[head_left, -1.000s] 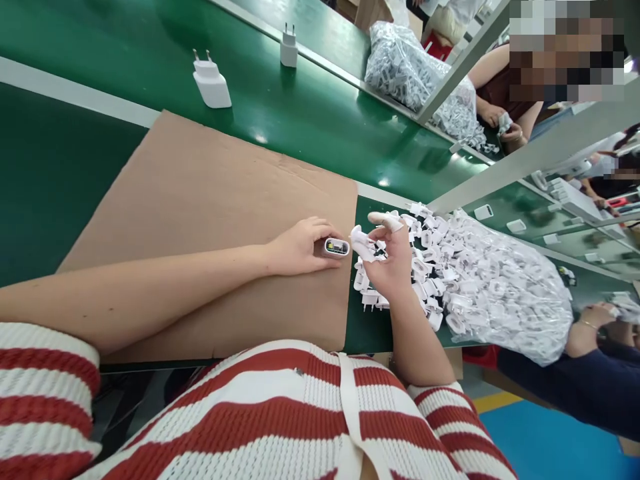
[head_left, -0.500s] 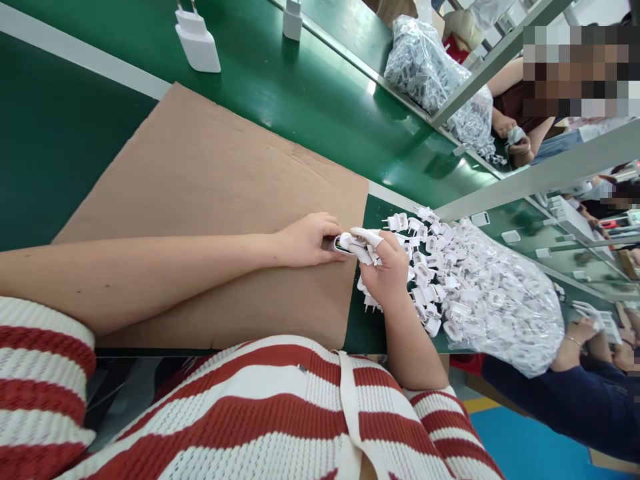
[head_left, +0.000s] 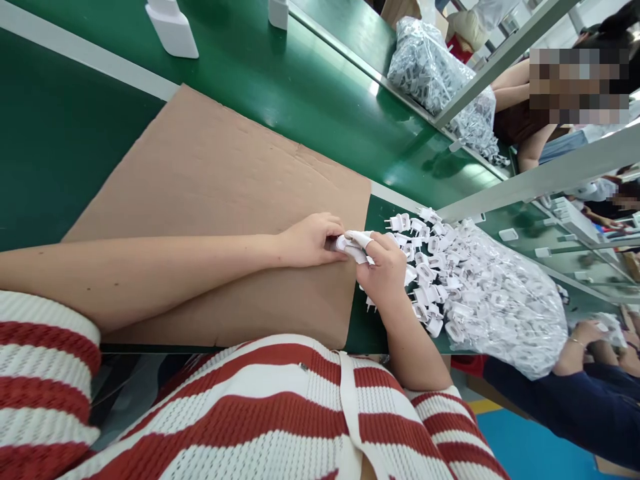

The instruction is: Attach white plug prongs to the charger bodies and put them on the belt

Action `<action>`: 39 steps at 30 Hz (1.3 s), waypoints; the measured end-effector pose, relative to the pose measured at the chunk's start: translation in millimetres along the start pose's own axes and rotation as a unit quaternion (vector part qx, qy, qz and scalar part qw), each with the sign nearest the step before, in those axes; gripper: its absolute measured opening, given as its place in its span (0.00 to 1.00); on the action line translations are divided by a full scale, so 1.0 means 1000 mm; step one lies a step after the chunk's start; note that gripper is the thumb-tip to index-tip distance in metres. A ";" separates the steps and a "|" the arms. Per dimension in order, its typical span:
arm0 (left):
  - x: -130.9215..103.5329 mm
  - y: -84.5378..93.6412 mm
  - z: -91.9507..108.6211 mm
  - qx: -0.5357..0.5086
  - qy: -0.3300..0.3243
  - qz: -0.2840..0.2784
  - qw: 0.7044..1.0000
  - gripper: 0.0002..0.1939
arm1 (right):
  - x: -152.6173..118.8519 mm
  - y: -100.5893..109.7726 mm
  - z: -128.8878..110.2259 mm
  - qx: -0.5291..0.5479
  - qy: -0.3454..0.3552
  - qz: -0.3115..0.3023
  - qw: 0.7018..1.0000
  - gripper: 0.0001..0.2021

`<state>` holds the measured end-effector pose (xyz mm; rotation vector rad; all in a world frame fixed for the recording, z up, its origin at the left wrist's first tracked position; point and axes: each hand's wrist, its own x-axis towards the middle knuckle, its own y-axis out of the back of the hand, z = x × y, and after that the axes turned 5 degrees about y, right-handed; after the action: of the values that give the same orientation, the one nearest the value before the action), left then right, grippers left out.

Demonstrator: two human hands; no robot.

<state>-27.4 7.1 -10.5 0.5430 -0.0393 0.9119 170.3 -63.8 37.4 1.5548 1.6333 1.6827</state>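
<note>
My left hand is closed around a small white plastic housing above the right edge of a brown cardboard sheet. Its fingers hide most of that piece. Against the housing's right end, my right hand, with white covers on some fingers, pinches a white plug part. The two white pieces touch between my hands. Just beyond my right hand lies a loose pile of white plug parts, some with metal pins showing.
A clear bag full of white parts lies right of the pile. Another full bag sits behind the rail. White adapters stand on the green surface at the upper left. Other people work at the right.
The plug part in my right hand has moved left onto the housing, whose coloured inside no longer shows. The adapters at the upper left have shifted left and up in view.
</note>
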 end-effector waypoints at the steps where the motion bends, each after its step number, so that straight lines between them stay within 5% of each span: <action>1: 0.000 0.000 0.000 0.001 -0.001 0.001 1.000 0.17 | 0.001 0.000 0.000 0.006 -0.002 -0.003 1.000 0.10; 5: 0.000 -0.001 -0.001 0.005 0.002 0.000 1.000 0.17 | 0.002 0.000 -0.003 0.036 -0.008 -0.012 0.999 0.09; 13: -0.003 -0.001 0.005 0.022 0.021 0.004 1.000 0.17 | 0.001 0.000 -0.016 -0.093 -0.015 -0.003 0.996 0.10; 26: -0.008 0.000 0.011 0.058 0.075 0.018 0.995 0.18 | 0.016 0.009 -0.030 -0.071 -0.102 -0.167 0.978 0.09; 34: -0.014 0.008 -0.008 0.107 0.143 0.020 0.984 0.26 | 0.012 0.002 -0.026 0.004 -0.075 -0.106 0.992 0.14; 39: -0.003 0.020 -0.029 0.148 0.167 0.020 0.975 0.26 | 0.013 -0.013 -0.018 0.007 -0.085 -0.037 0.996 0.27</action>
<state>-49.6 28.0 -27.5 0.6595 0.3968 1.0461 145.6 -58.3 36.8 1.5766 1.5993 1.4618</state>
